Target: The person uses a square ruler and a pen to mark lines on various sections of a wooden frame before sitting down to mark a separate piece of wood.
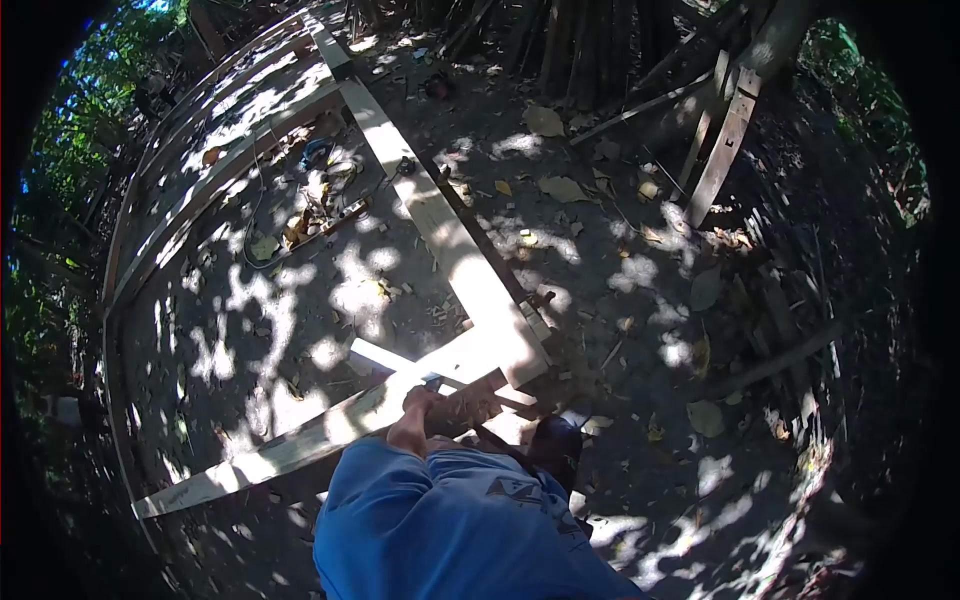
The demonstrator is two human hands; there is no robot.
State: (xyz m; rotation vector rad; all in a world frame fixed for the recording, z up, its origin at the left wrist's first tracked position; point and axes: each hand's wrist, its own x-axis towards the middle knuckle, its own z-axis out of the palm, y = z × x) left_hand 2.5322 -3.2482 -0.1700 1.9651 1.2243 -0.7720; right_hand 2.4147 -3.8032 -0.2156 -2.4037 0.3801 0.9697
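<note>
Head view: holding the near beam [330, 428] steady, with the left hand [420, 398] clear of edges, would likely serve well. That hand touches the beam's near side, its grip unclear; the right isn't visible. Beyond lies a pale strip [375, 356], then the long beam [445, 237], cornering with the near one.

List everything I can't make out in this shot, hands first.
All in the head view:
Left hand: exact grip, too small and shaded.
Right hand: not identifiable; shirt or shade may hide it.
Pale strip: full length, lost in glare by the near beam.
Dark object on the long beam: too small.
Shirt: lower part, cut off by bottom edge.
</note>
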